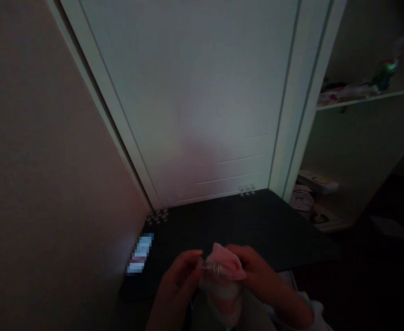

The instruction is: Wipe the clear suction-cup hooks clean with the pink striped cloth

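Small clear glass piece [209, 266], slender and shiny.

dark tabletop [229, 223], two clusters of small clear glass pieces [157, 216], bright pixelated rectangle [140, 253]

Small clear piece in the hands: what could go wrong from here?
It might slip: the left hand seems to hold the small clear piece only by the fingertips, near the dark table's front edge.
The loose pink cloth in the right hand could snag or drag it.
In this dim light, the left cluster of clear pieces could be overlooked and knocked.
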`<state>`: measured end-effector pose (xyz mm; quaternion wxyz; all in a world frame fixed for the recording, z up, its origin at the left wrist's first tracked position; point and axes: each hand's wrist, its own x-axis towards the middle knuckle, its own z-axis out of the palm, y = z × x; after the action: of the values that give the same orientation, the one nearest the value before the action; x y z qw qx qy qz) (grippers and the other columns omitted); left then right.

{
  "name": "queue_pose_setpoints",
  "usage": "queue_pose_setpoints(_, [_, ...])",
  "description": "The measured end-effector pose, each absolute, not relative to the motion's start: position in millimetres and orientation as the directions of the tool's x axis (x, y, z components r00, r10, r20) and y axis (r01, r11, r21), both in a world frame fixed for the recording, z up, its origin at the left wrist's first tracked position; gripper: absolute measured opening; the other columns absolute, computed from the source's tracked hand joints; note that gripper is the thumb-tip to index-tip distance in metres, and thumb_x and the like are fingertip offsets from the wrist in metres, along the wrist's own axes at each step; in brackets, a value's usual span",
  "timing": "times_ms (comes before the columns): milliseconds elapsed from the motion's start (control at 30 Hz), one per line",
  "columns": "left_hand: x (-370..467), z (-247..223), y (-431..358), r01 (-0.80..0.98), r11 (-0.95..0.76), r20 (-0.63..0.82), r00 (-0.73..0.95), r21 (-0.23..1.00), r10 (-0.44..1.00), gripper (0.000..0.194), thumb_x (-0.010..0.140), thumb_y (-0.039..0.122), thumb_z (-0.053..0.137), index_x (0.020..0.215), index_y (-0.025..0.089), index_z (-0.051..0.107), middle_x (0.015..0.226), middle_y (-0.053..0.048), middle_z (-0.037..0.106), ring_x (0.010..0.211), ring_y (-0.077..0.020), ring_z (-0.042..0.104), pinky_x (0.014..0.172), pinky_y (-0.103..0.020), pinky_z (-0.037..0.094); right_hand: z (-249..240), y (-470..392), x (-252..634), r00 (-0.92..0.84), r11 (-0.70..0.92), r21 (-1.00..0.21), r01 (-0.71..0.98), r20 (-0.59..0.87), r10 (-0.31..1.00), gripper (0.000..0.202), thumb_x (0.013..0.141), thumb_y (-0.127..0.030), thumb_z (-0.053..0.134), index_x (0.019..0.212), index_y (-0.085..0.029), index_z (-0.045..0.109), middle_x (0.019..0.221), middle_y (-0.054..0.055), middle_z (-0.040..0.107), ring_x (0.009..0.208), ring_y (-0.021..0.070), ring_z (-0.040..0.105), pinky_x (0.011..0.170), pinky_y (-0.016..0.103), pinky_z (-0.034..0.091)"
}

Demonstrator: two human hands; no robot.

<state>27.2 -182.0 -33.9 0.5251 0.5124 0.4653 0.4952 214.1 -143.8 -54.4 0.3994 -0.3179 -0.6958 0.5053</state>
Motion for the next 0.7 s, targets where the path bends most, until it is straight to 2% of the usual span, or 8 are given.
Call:
queue_pose_setpoints(200, [23.6,-36.4,-195.4,-0.002,-0.073,0.073,0.103,0.997,0.992,0.022,0.078,0.032,0.067,0.099,0.027,0.069,0.101,-0.002,0.072,0.095,-0.0184,0.066,0.081,-0.023,0.051,-50.7,-153.2,214.5,-0.464,0.251,-0.968,-0.023,0.233,0.855,0.036,0.073,-0.049,0.065,0.064,-0.015,0.057,0.062,-0.003,0.052,0.059,0.0107,0.042,0.054,0.022,0.034])
queue_pose_setpoints(400, [28.2,-29.6,-216.8,0.035,-0.117,0.113,0.083,0.993,0.99,0.023,0.078,0.032,0.067,0.1,0.026,0.07,0.106,-0.005,0.071,0.101,-0.0206,0.064,0.088,-0.026,0.05,-46.1,-174.8,216.9,-0.45,0.241,-0.969,-0.052,0.238,0.861,0.034,0.072,-0.049,0.065,0.069,-0.015,0.06,0.065,-0.002,0.054,0.061,0.012,0.044,0.057,0.023,0.036])
queue_pose_setpoints(600, [39.8,-43.5,-251.5,-0.042,-0.123,0.126,0.097,0.992,0.987,0.026,0.074,0.04,0.07,0.097,0.027,0.072,0.101,-0.005,0.072,0.096,-0.0215,0.066,0.084,-0.027,0.051,-59.8,-221.5,227.7,-0.38,0.199,-0.98,0.009,0.18,0.907,0.035,0.071,-0.051,0.063,0.072,-0.016,0.063,0.071,0.002,0.059,0.069,0.0168,0.051,0.062,0.026,0.04])
queue_pose_setpoints(700, [41.9,-56.0,-268.6,-0.034,-0.08,0.084,0.12,0.996,0.989,0.029,0.073,0.041,0.07,0.097,0.026,0.072,0.101,-0.006,0.072,0.095,-0.0225,0.066,0.083,-0.029,0.051,-76.2,-241.9,230.4,-0.37,0.196,-0.981,0.006,0.18,0.912,0.039,0.073,-0.054,0.06,0.077,-0.016,0.066,0.075,0.003,0.062,0.072,0.0185,0.053,0.064,0.027,0.042])
